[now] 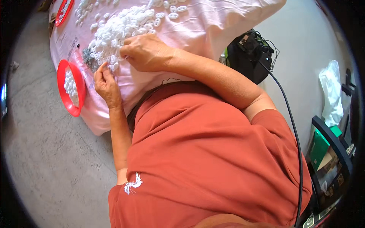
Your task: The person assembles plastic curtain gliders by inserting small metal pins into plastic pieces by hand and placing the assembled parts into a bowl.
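Pink tablecloth point(216, 19): spreads before you, with a dark scalloped outline printed near your waist.
Rust-red shirt point(213, 152): your own, filling the lower middle.
Black bag point(247, 60): beyond your right forearm; a black cable point(286, 98) runs from there past your right sleeve.
Green box point(318, 148): far right, partly behind a dark bar.
White pieces point(121, 30): small holed ovals, heaped on the cloth before your hands.
Red bowls point(80, 81): two at your left, both holding white pieces.
Right hand point(146, 53): fingers curled at the heap; you cannot tell what they grip.
Left hand point(107, 85): thumb and fingertips close together at the heap's near edge; grip unclear.
Shirt emblem point(133, 183): white, feathery, wordless as far as it shows.
Grey bits point(89, 59): clustered beside the heap.
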Demonstrator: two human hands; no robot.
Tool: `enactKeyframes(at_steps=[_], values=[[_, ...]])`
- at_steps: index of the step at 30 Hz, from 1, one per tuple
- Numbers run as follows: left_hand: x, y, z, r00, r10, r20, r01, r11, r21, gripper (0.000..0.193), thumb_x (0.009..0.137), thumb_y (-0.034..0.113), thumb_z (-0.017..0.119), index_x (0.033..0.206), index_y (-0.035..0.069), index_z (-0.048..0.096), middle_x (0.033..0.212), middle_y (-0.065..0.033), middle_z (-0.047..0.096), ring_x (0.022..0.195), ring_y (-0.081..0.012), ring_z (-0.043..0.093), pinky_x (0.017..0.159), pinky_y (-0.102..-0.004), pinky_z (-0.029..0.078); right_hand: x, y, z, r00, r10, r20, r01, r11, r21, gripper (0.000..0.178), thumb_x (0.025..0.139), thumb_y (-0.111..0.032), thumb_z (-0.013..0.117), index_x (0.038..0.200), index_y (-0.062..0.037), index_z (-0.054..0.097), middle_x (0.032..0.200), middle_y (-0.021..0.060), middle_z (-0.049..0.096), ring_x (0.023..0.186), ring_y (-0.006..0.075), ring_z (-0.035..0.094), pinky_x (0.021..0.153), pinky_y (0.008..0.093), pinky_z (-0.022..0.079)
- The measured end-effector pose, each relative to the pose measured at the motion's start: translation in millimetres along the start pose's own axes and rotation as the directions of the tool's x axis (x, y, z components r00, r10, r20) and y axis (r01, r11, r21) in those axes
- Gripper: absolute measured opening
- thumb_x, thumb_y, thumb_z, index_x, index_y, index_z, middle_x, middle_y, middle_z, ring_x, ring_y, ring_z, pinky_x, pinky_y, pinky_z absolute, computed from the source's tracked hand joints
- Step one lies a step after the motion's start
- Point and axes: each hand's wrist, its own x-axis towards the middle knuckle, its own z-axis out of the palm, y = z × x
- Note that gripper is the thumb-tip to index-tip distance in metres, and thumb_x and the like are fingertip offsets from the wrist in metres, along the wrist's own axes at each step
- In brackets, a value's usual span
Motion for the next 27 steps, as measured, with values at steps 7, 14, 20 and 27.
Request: enactKeyframes(at_steps=[7,14,20,27], values=[[-4.4,14.7,0.5,0.994,-0.096,0.042,0.101,0.987,-0.127,0.025,0.103,0.013,0.047,0.110,-0.001,0.067,0.085,0.0016,0.053,0.066,-0.0049,0.041,0.058,-0.0206,0.036,-1.2,-1.6,0.4,1.000,-0.004,-0.015,0.004,1.000,0.002,0.010,0.082,-0.015,0.062,0.083,-0.0059,0.065,0.083,0.0130,0.064,0.078,0.0350,0.067,0.068,0.0453,0.053],[-4.7,18.2,-0.4,0.980,-0.180,0.083,0.192,0.967,-0.166,0.027,0.105,0.017,0.045,0.108,0.001,0.066,0.085,0.0013,0.052,0.067,-0.0052,0.042,0.059,-0.0209,0.036,-0.2,-2.2,-1.0,0.999,0.018,-0.045,-0.014,0.996,0.086,0.011,0.081,-0.016,0.063,0.080,-0.0053,0.064,0.080,0.0124,0.063,0.077,0.0342,0.066,0.066,0.0451,0.052],[-5.6,9.9,-2.6,0.991,-0.112,0.070,0.117,0.990,-0.082,0.025,0.104,0.014,0.046,0.109,0.000,0.066,0.091,-0.0035,0.056,0.074,-0.0106,0.049,0.065,-0.0244,0.042,4.0,-2.9,-1.1,0.999,0.031,-0.043,-0.022,0.982,0.187,0.007,0.081,-0.012,0.063,0.082,-0.0056,0.062,0.081,0.0119,0.062,0.077,0.0342,0.065,0.065,0.0449,0.052],[-3.4,29.2,-2.6,0.995,-0.004,0.100,0.002,1.000,0.021,0.017,0.099,0.006,0.051,0.103,0.002,0.066,0.093,-0.0082,0.061,0.084,-0.0200,0.057,0.074,-0.0301,0.046,1.7,1.3,-8.5,0.993,0.093,-0.066,-0.071,0.957,0.282,0.011,0.081,-0.003,0.067,0.091,-0.0055,0.066,0.086,0.0116,0.063,0.076,0.0322,0.065,0.064,0.0397,0.053]])
